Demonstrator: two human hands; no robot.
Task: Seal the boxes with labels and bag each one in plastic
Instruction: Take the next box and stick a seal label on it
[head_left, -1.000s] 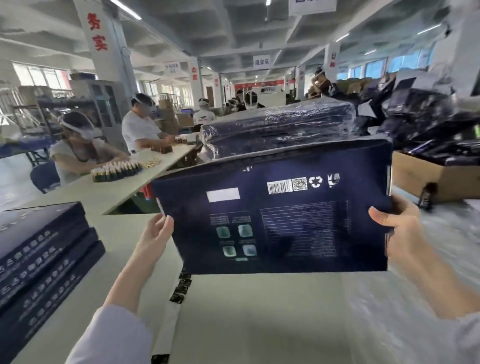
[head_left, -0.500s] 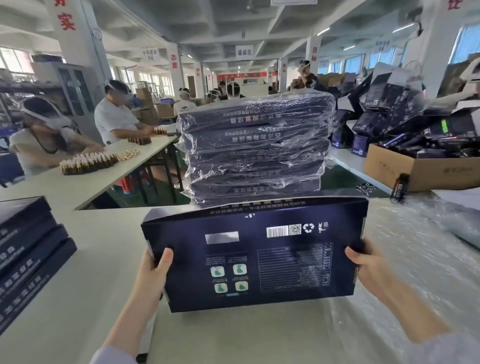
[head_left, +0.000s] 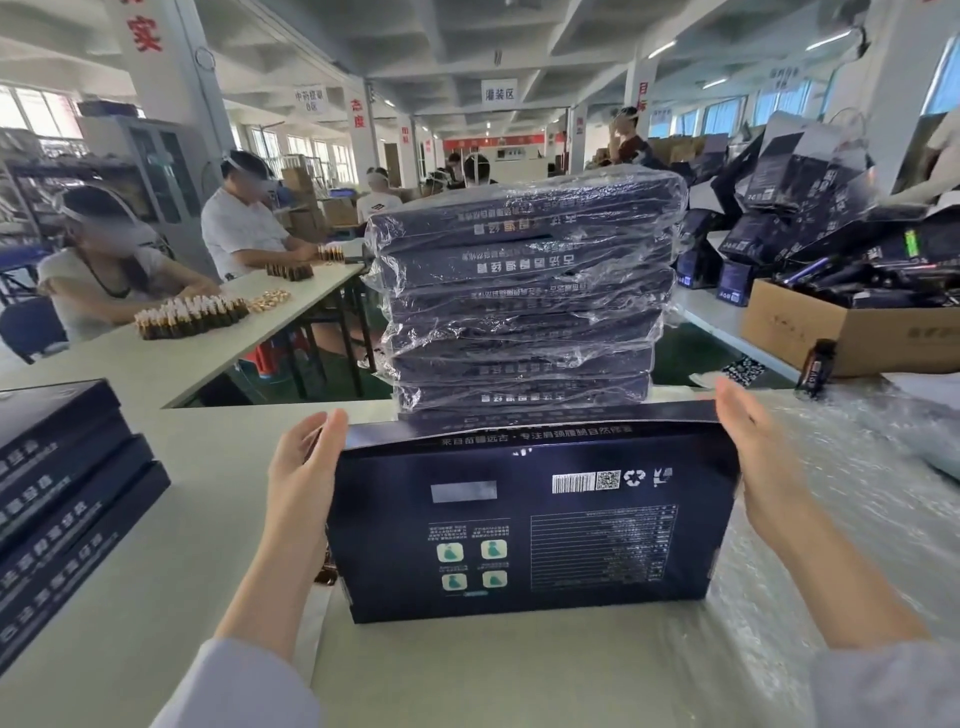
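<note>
A flat dark blue box (head_left: 530, 525) stands tilted on its long lower edge on the white table (head_left: 208, 467), printed back facing me. My left hand (head_left: 304, 478) lies flat against its left end, fingers straight and pointing up. My right hand (head_left: 753, 467) presses the right end the same way. Right behind the box rises a stack of several bagged boxes (head_left: 524, 291) in crinkled clear plastic. A strip of dark labels (head_left: 311, 623) on white backing runs under my left forearm.
A stack of several unbagged blue boxes (head_left: 67, 499) sits at the table's left edge. Clear plastic bags (head_left: 841, 519) cover the table's right side. A cardboard carton (head_left: 841, 332) of dark packs stands far right. People work on small bottles (head_left: 192, 317) at the left table.
The box has come down from chest height to the table in front of the bagged stack. Both hands have shifted from gripping its ends to lying flat against them.
</note>
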